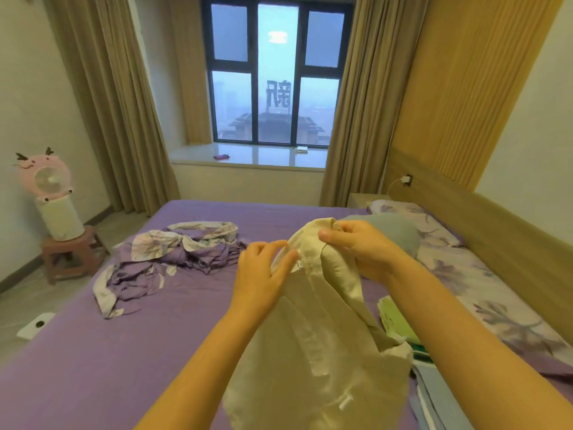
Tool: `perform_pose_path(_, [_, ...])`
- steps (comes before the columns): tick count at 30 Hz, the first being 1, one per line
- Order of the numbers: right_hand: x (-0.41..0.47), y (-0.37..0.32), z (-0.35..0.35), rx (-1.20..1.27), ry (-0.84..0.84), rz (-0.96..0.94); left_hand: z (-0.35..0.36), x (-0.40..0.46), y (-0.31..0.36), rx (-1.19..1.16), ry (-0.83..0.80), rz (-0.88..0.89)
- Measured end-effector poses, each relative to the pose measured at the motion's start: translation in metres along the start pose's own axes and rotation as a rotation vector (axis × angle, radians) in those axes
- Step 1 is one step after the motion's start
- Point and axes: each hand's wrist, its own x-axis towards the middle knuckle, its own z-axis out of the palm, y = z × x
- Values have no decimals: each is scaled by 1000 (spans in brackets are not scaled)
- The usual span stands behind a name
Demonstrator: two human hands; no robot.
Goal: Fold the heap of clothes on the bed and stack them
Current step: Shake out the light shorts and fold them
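While I stand at the near edge, the bed point(93, 367) with its purple sheet fills the view. Crumpled purple floral clothes point(161, 262) heap toward its far left side. Cream shirt point(316, 336) hangs over the near right part, raised by its collar. Folded stack point(400, 318) lies at the right edge beneath my forearm. Right hand point(362, 249) pinches the collar, fingers curled. Left hand point(263, 274) grips the fabric beside it, thumb against the cloth.
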Motion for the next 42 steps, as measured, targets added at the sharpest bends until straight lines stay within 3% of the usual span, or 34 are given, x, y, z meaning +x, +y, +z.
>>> perform_pose_path(3, [-4,3,3,16,-98,22,6,-26,30,-247,-92,-44])
perform_pose_path(9, [-15,-4,-12,-1,-155,-38,4,-27,41,-465,-191,-123])
perform_pose_path(13, [-22,-8,-38,-104,-160,-46,-19,-15,28,-588,-334,-186])
perform_pose_path(18, [-32,-13,-49,-273,-257,14,-36,8,38,-784,-343,-302])
perform_pose_path(22, [-30,-8,-40,-360,20,-163,-41,24,50,-805,-283,-331])
perform_pose_path(25, [-36,3,-25,-417,277,-434,-46,33,52,-855,-239,-358])
perform_pose_path(28, [-49,30,6,-613,237,-609,-56,38,50,-895,-266,-366])
perform_pose_path(30, [-49,57,32,-684,183,-547,-65,39,49,-890,-276,-348])
perform_pose_path(32, [-44,75,50,-547,240,-481,-79,39,44,-835,-226,-343])
perform_pose_path(38, [-26,42,74,-236,121,-382,-118,37,-18,-311,-1,-277])
perform_pose_path(42, [-8,30,99,-143,91,-330,-123,2,-35,-298,110,11])
